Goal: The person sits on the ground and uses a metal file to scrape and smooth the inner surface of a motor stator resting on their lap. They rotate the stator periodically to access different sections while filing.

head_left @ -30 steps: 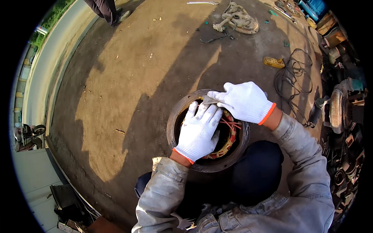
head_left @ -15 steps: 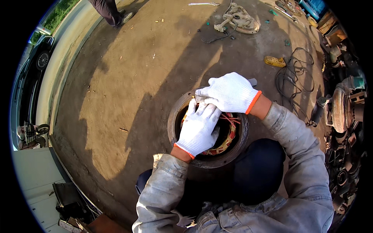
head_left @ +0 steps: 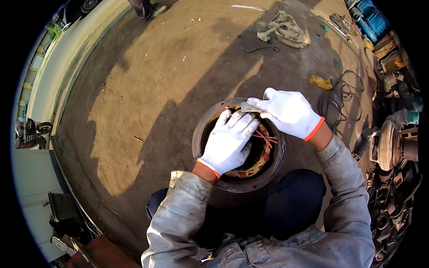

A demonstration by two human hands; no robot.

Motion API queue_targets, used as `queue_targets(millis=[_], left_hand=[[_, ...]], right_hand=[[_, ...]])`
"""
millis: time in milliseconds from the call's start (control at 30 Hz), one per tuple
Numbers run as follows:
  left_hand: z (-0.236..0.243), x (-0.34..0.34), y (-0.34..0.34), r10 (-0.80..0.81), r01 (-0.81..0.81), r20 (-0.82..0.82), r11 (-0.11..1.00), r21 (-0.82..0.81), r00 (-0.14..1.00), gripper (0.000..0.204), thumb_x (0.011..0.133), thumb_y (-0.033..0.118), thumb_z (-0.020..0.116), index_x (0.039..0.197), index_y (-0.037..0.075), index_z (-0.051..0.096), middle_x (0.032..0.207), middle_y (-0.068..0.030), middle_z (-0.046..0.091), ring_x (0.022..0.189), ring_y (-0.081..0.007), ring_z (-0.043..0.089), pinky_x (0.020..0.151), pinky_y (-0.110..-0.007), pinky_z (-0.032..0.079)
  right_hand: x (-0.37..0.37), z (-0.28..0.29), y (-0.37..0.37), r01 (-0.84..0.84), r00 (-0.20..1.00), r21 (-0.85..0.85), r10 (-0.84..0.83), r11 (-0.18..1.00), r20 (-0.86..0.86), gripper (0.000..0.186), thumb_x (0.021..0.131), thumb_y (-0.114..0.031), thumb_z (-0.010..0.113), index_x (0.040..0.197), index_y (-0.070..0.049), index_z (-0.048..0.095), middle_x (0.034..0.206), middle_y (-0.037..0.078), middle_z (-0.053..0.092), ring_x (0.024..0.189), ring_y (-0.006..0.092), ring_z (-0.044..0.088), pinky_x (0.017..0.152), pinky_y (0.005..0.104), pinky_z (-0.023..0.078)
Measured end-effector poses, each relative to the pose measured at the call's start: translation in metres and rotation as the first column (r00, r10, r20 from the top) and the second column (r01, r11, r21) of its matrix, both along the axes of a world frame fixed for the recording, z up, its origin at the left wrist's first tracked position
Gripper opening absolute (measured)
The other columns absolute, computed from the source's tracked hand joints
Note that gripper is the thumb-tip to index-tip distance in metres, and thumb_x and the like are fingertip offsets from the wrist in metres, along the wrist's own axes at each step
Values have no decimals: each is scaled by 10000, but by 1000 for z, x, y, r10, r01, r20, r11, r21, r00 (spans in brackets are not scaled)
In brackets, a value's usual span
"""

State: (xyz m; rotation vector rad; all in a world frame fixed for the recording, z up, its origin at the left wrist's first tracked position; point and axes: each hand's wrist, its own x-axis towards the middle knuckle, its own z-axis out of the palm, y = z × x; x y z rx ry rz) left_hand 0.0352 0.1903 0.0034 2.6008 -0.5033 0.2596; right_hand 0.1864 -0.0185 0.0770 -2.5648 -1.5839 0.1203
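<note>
The brown ground [head_left: 178,80] was the biggest thing, with a road [head_left: 58,76] along its left edge and a heap of metal parts [head_left: 391,187] along its right edge. On it sat a thick metal ring [head_left: 250,185], nearer the right edge than the left. Inside the ring was a round coil [head_left: 254,169], wrapped in red and yellow. The left hand [head_left: 229,142], gloved in white, reached over the ring with its fingers flat and a bit apart; what lay under them was hidden. The right hand [head_left: 290,112], gloved too, pinched a flat grey strip [head_left: 248,107]. A few pink wires [head_left: 264,137] poked out beside the left hand.

If the right hand's grip slid, the strip could jab the left fingers, which were very near. Pushing too hard might tear the coil's wrap.

The ring's hole faced up, so its middle line seemed to run up and down. The strip's long way ran roughly side to side, its bare end pointing left.
</note>
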Motion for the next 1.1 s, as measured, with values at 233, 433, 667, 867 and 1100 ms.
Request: queue_targets(millis=[233, 433, 667, 867, 1100], left_hand=[[4, 0, 4, 19, -19, 2, 1000, 5, 1000, 661, 900, 169, 825, 1543, 84, 696, 1580, -164, 692, 1507, -392, 619, 1327, -608, 403], [2, 8, -5, 1, -1, 12, 1000, -8, 1000, 644, 927, 182, 819, 1552, 93, 693, 1598, -151, 682, 1517, -384, 613, 1334, -594, 398], [3, -1, 0, 19, -19, -10, 1000, -13, 1000, 616, 912, 158, 825, 1514, 85, 714, 1577, -147, 688, 1501, -387, 611, 1315, -600, 406], [4, 1, -1, 5, -5, -14, 1000, -24, 1000, 654, 862, 137, 839, 1504, 88, 721, 1577, -146, 688, 1500, -387, 611, 1313, -610, 404], [9, 0, -1, 7, -8, -47, 1000, -19, 999, 714, 838, 153, 856, 1533, 98, 703, 1583, -145, 681, 1511, -367, 600, 1309, -611, 400]], right_hand=[[0, 47, -18, 32, 988, 350, 24, 936, -155, 532, 982, -143, 808, 1505, -57, 755, 1055, 163, 751, 882, 358, 755, 798, 428, 613], [8, -32, -113, 735, 608, 259, -441, 626, -660, 605, 1172, -246, 644, 1727, -27, 540, 890, -34, 654, 746, 45, 575, 701, 212, 480], [-32, -9, -64, 328, 928, 236, -264, 915, -263, 432, 1002, -119, 824, 1430, -179, 835, 1104, 117, 766, 940, 307, 783, 821, 350, 621], [-13, -27, -32, 109, 994, 243, -111, 964, -9, 359, 994, -236, 854, 1352, -255, 867, 991, 51, 737, 788, 264, 753, 682, 381, 595], [5, -22, -28, 25, 999, 219, -20, 975, -25, 325, 995, -258, 834, 1316, -246, 881, 919, 49, 690, 737, 263, 727, 640, 379, 574]])
